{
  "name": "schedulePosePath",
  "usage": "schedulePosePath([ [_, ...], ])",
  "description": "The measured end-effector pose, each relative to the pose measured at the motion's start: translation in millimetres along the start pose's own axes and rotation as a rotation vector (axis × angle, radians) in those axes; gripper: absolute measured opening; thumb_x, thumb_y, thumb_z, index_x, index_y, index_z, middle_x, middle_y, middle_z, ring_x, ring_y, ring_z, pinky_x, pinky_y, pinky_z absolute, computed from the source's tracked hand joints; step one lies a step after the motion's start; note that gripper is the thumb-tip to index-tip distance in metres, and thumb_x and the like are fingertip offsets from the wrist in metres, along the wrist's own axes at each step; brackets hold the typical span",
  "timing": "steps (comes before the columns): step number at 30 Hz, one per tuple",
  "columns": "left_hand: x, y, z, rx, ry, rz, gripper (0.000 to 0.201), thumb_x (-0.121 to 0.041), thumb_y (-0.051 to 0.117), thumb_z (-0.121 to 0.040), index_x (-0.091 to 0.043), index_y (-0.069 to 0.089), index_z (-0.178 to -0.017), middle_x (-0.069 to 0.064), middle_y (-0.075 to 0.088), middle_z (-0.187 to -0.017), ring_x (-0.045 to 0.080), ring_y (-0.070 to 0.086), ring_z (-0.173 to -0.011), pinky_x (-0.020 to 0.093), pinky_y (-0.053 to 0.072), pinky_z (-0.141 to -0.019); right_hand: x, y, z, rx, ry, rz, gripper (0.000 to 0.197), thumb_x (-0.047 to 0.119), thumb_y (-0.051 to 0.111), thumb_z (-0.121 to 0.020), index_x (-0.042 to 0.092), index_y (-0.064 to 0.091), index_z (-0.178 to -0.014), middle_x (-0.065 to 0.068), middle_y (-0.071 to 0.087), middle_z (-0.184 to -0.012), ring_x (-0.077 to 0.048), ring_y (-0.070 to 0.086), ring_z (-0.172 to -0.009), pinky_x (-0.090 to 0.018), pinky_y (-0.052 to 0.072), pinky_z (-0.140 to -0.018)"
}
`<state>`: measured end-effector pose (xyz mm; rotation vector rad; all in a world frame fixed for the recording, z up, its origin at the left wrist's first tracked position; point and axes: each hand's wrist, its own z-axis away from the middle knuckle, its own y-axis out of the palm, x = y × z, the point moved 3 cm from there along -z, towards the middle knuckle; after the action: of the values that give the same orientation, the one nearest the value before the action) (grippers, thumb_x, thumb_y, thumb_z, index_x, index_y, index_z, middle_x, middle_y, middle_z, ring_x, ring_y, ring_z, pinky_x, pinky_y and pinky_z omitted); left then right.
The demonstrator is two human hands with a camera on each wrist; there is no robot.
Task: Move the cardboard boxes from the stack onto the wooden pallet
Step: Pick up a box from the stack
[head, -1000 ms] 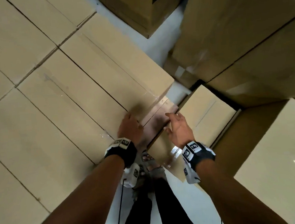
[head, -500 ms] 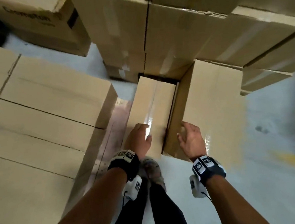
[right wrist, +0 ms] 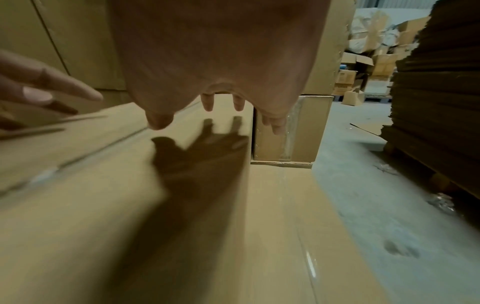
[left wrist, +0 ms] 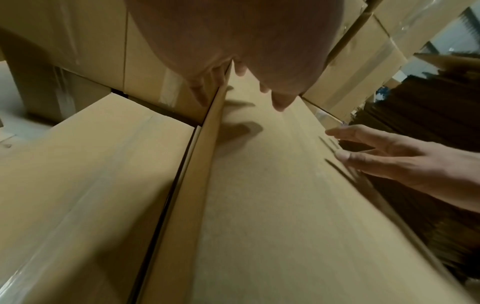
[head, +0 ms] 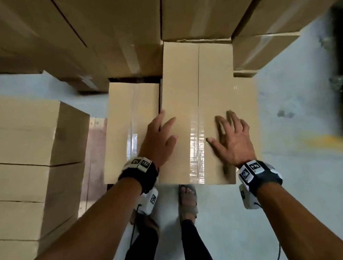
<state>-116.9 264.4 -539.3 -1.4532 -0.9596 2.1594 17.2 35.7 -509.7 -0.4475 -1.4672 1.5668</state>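
Observation:
A taped cardboard box (head: 199, 99) stands in front of me, against the tall stack (head: 117, 27). My left hand (head: 163, 136) is over the box's left edge with its fingers straight; the left wrist view shows the fingertips (left wrist: 279, 106) just above the top (left wrist: 272, 205). My right hand (head: 231, 137) is spread above the right half and casts a separate shadow on the box (right wrist: 103, 205), so it hovers. Neither hand holds anything. The boxes placed earlier (head: 24, 151) are stacked on the wooden pallet (head: 95, 150) at the left.
A lower box (head: 133, 122) lies against the left side of the box. Another low box (right wrist: 285, 226) lies on its right. A dark pile of flat cardboard (right wrist: 436, 102) rises to the right across bare grey floor (head: 304, 181). My feet (head: 187, 200) are close to the box.
My view has swung from the pallet's boxes to the stack. Both hands left the pallet boxes, passed the lower box and now hover spread over the taller box's top.

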Motion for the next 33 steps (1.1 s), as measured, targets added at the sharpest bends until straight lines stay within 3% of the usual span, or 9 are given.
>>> schedulePosePath([
  [2,2,8,-15,-0.002,0.053,-0.051,0.058,-0.031,0.060,-0.102,-0.021,0.043,-0.156,0.007,0.012,-0.174,0.035,0.014,-0.157,0.051,0.023,-0.124,-18,7,-12,0.070,-0.017,-0.011,0.079,0.063,0.056,-0.100,0.026,0.029,-0.164,-0.010,0.006,-0.175,-0.022,0.004,-0.148,-0.062,0.023,-0.124],
  [4,8,17,-27,-0.009,0.094,-0.081,0.060,-0.031,0.061,-0.102,-0.022,0.041,-0.157,0.006,0.007,-0.175,0.037,0.007,-0.159,0.057,0.025,-0.124,-33,15,-24,0.118,-0.041,-0.062,0.080,0.065,0.055,-0.099,0.033,0.022,-0.165,0.004,-0.006,-0.176,-0.038,0.011,-0.153,-0.065,0.032,-0.118],
  [6,11,23,-35,-0.029,0.110,-0.101,0.062,-0.031,0.061,-0.103,-0.025,0.037,-0.160,0.000,0.004,-0.175,0.033,0.001,-0.161,0.050,0.026,-0.123,-43,21,-34,0.107,-0.076,-0.119,0.079,0.064,0.056,-0.099,0.037,0.021,-0.164,0.014,-0.012,-0.174,-0.045,0.023,-0.151,-0.065,0.043,-0.109],
  [9,10,28,-45,-0.026,0.121,-0.101,0.066,-0.031,0.059,-0.105,-0.030,0.029,-0.163,-0.009,-0.002,-0.175,0.032,-0.006,-0.161,0.042,0.023,-0.120,-47,28,-49,0.054,-0.157,-0.193,0.078,0.060,0.059,-0.099,0.035,0.025,-0.164,0.013,-0.011,-0.175,-0.042,0.033,-0.147,-0.059,0.043,-0.112],
  [16,24,35,-68,-0.019,0.141,-0.161,0.075,-0.043,0.064,-0.101,-0.037,0.024,-0.164,-0.010,-0.007,-0.175,0.033,0.002,-0.162,0.058,0.024,-0.126,-42,41,-64,-0.082,-0.156,-0.320,0.076,0.057,0.070,-0.095,0.029,0.041,-0.159,0.006,0.003,-0.176,-0.030,0.032,-0.154,-0.051,0.036,-0.119],
  [20,19,38,-68,-0.033,0.154,-0.149,0.076,-0.043,0.066,-0.099,-0.035,0.027,-0.164,-0.007,-0.006,-0.175,0.035,0.004,-0.161,0.058,0.024,-0.126,-46,41,-62,-0.125,-0.182,-0.373,0.075,0.052,0.073,-0.095,0.022,0.045,-0.158,-0.001,0.009,-0.176,-0.010,0.020,-0.158,-0.052,0.037,-0.120],
  [27,6,34,-46,-0.043,0.167,-0.139,0.074,-0.043,0.068,-0.098,-0.029,0.034,-0.162,-0.004,0.001,-0.176,0.036,0.015,-0.160,0.053,0.025,-0.126,-46,28,-38,-0.083,-0.205,-0.408,0.077,0.050,0.078,-0.092,0.019,0.048,-0.156,-0.002,0.011,-0.176,-0.022,0.032,-0.156,-0.051,0.041,-0.119],
  [31,-16,20,-17,-0.045,0.166,-0.152,0.073,-0.048,0.066,-0.099,-0.029,0.034,-0.162,-0.006,0.002,-0.176,0.036,0.019,-0.159,0.053,0.031,-0.124,-39,1,-12,-0.089,-0.227,-0.409,0.075,0.048,0.079,-0.092,0.018,0.050,-0.155,-0.002,0.013,-0.176,-0.008,0.025,-0.156,-0.049,0.040,-0.120],
  [33,-35,5,1,-0.048,0.152,-0.158,0.072,-0.047,0.066,-0.099,-0.030,0.034,-0.162,-0.010,0.003,-0.175,0.038,0.016,-0.159,0.054,0.038,-0.121,-34,-22,2,-0.084,-0.232,-0.416,0.074,0.047,0.079,-0.092,0.018,0.050,-0.154,-0.001,0.014,-0.176,-0.009,0.026,-0.157,-0.048,0.039,-0.121],
])
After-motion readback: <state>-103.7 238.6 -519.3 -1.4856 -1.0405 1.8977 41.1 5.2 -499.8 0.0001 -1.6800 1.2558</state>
